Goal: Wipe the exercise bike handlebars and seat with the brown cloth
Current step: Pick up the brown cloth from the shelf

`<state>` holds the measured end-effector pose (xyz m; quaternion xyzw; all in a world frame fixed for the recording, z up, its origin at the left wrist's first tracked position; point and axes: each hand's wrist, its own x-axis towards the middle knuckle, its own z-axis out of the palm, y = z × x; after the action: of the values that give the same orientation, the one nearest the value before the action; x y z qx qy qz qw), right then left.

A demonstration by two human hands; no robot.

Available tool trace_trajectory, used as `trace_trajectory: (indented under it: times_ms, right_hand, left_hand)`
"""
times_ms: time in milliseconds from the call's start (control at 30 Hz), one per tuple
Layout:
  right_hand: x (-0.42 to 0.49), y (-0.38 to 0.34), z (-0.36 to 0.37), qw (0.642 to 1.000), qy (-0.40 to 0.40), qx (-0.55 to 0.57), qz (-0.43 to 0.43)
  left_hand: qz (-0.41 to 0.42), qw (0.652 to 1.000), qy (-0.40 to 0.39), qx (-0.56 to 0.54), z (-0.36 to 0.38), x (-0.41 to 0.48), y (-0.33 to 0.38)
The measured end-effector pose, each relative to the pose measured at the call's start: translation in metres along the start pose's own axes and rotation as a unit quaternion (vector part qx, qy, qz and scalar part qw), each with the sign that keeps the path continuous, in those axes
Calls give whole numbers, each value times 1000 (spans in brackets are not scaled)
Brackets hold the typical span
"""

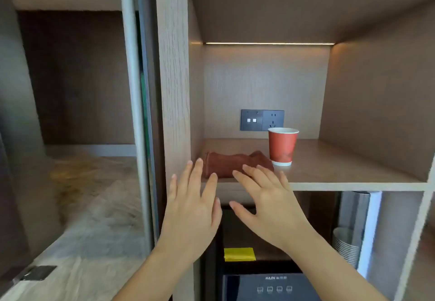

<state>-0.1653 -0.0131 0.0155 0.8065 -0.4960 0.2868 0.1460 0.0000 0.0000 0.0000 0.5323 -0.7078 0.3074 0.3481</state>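
Left hand [191, 209] and right hand [268, 203] both spread flat, fingers apart, palms forward, holding nothing; raised side by side at centre frame, probably to gather the brown cloth [231, 163] from both ends. Cloth on the shelf [341, 173] just above the fingertips, near the front edge, close by the red paper cup [283, 146] to its right. Rust-brown, soft, loosely folded into a rumpled roll, thicker at the left end. Whether fingertips touch it: cannot tell. No exercise bike in view.
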Motion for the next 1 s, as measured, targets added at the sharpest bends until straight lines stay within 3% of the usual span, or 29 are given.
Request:
trace_trajectory:
  times_ms: [167, 400, 600, 1000]
  right_hand:
    - [37, 11, 13, 999, 4, 14, -45]
    - [82, 25, 25, 990, -72, -22, -118]
    - [90, 28, 27, 989, -115, -14, -96]
    - [65, 15, 23, 990, -38, -25, -132]
  left_hand:
    - [-16, 1000, -16, 9, 14, 4, -11]
    - [3, 999, -24, 21, 22, 9, -25]
    - [12, 999, -26, 20, 25, 8, -33]
    - [2, 999, -26, -20, 20, 7, -37]
